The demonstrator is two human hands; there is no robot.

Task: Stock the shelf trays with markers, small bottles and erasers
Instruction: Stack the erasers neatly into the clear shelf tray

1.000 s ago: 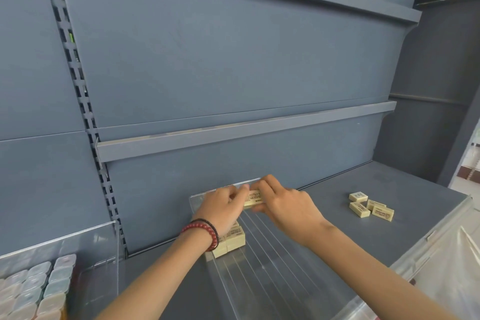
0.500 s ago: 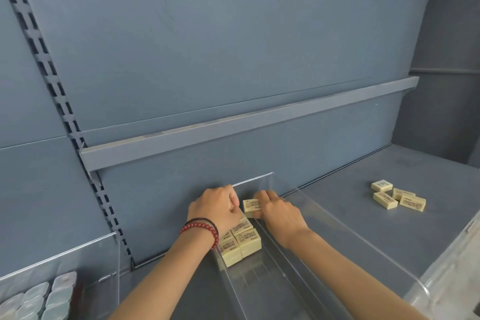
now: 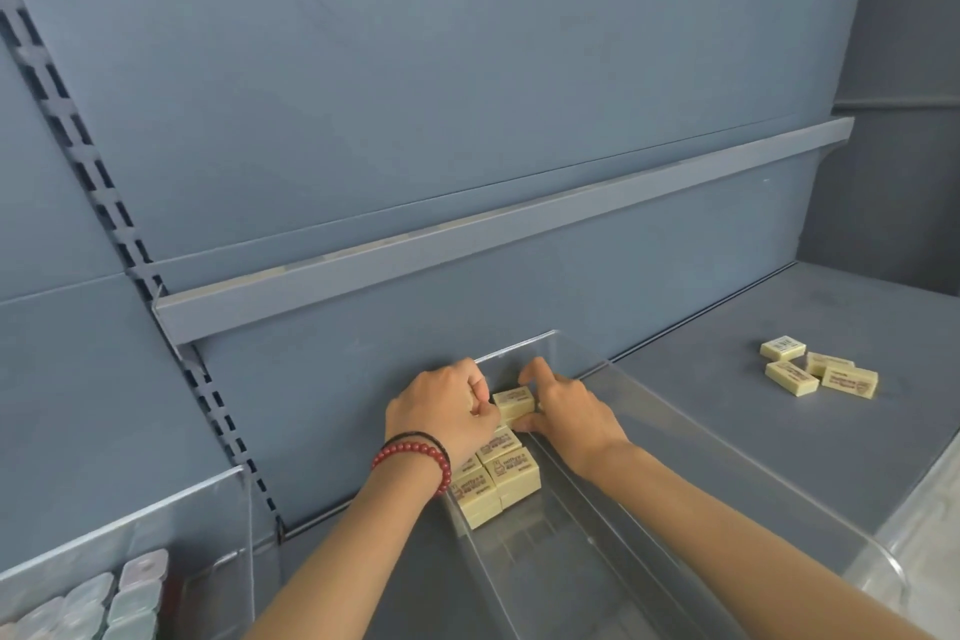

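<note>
Since a second ago, both hands have been brought down from the rim into the back end of the clear tray (image 3: 753, 476), and the held eraser (image 3: 514, 399) has been lowered with them. Nearest, at the lower left, capped small bottles (image 3: 135, 603) are seen packed in a second clear tray (image 3: 156, 535). A red bead bracelet (image 3: 415, 452) is worn on the left wrist. Stacked erasers (image 3: 506, 476) are piled against the clear tray's left wall, just in front of the hands. The held eraser is pinched between the curled fingers of the left hand (image 3: 441, 413) and the right hand (image 3: 574, 413), at the back of the stack. Farther right, four loose erasers (image 3: 818, 372) are left on the shelf (image 3: 857, 307), well apart from the tray. Behind, a grey rail (image 3: 467, 237) is fixed across the back panel.
</note>
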